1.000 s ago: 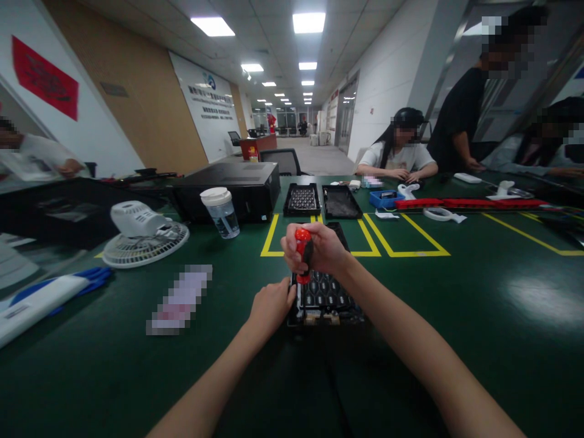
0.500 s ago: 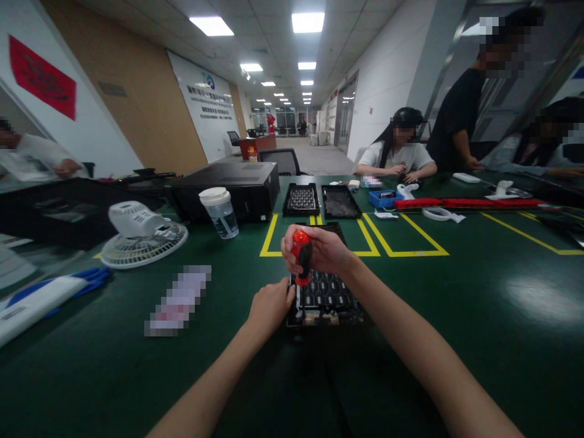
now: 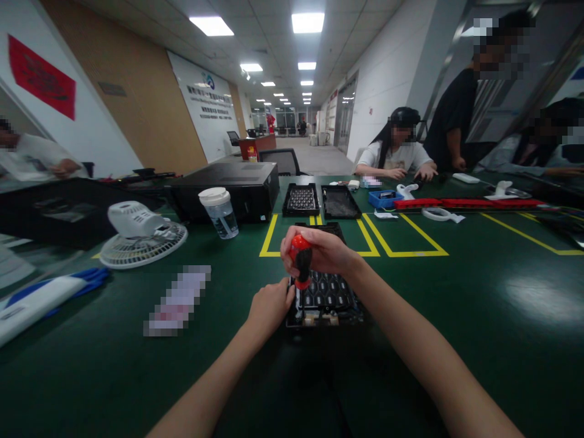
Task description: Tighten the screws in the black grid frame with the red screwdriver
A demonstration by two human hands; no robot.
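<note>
My right hand (image 3: 322,250) is wrapped round the red and black handle of a screwdriver (image 3: 300,260), held upright with its tip down on a black device (image 3: 326,298) lying flat on the green table (image 3: 456,304). The device shows a grid of dark cells on top. My left hand (image 3: 269,307) rests against the device's left edge, fingers curled onto it. Behind my right hand another black tray (image 3: 325,227) is partly hidden.
A small white fan (image 3: 139,233) and a clear lidded cup (image 3: 219,212) stand at left, a black computer case (image 3: 228,187) behind them. Two black trays (image 3: 302,199) and a blue box (image 3: 384,198) lie beyond yellow floor-tape lines (image 3: 396,240). Other people sit and stand at the far right.
My right hand with the screwdriver has sunk slightly and turned a little. My left hand stays on the device. The person standing at the back right has shifted.
</note>
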